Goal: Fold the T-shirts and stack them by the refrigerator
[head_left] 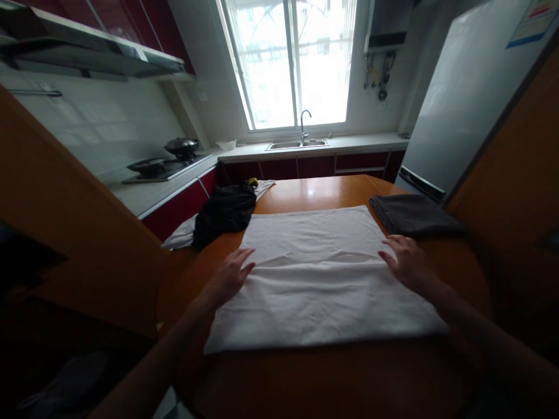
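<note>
glossy orange-brown rounded wooden table (323, 187), fills middle of scene. white soft fabric piece (323, 302) lies flat on it, centre, raised edge running left to right across its middle, near part wider than far part. crumpled black cloth (227, 209) at far left, over some white fabric (181, 234). folded dark grey cloth (414, 215) at far right. left hand (231, 272) at white piece's left edge, right hand (407, 262) at its right edge; piece lies between them. both hands released, thumbs and fingers spread, nothing clenched; contact with fabric, can't tell.
</note>
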The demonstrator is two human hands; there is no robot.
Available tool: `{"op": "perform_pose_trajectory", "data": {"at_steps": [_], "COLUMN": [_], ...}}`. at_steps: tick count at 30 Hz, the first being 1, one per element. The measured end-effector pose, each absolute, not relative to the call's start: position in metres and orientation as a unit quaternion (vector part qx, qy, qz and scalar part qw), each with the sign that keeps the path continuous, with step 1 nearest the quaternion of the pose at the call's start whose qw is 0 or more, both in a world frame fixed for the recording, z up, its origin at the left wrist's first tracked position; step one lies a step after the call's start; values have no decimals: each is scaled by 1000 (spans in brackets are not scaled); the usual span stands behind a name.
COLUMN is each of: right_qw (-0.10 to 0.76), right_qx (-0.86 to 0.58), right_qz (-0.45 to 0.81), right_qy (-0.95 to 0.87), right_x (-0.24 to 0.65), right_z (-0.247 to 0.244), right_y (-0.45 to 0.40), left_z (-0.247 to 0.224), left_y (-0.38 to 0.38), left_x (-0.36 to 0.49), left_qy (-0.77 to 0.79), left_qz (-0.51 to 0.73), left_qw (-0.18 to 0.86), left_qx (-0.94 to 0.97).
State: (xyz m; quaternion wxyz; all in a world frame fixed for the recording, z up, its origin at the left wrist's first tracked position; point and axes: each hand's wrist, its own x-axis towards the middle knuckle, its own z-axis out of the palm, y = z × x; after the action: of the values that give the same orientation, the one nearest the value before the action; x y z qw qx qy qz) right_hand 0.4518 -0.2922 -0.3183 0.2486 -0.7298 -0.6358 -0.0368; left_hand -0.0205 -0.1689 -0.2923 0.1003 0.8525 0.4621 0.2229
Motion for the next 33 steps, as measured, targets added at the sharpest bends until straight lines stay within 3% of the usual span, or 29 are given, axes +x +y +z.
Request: {"op": "perform_pose_trajectory", "data": {"at_steps": [5, 10, 19, 28, 33], "right_qw": [171, 95, 91, 134, 166], "right_qx": [-572, -578, -546, -618, -657], "right_qz": [46, 83, 83, 50, -3], "right_qy": [-801, -806, -829, -773, -735], "right_x": [365, 349, 325, 362, 394], "right_z": [-319, -332, -336, -341, -337], "right_y": [-290, -286, -301, -312, -321], "left_z": [-298, -324, -325, -315, -303], "left_y": [-186, -178, -215, -217, -218], "left_x": [61, 80, 87, 70, 37], "left_qy": [254, 254, 205, 252, 356], "left_qz": [103, 21, 26, 43, 70], "left_qw": [119, 88, 90, 90, 62], "left_qx": [954, 963, 974, 963, 930]}}
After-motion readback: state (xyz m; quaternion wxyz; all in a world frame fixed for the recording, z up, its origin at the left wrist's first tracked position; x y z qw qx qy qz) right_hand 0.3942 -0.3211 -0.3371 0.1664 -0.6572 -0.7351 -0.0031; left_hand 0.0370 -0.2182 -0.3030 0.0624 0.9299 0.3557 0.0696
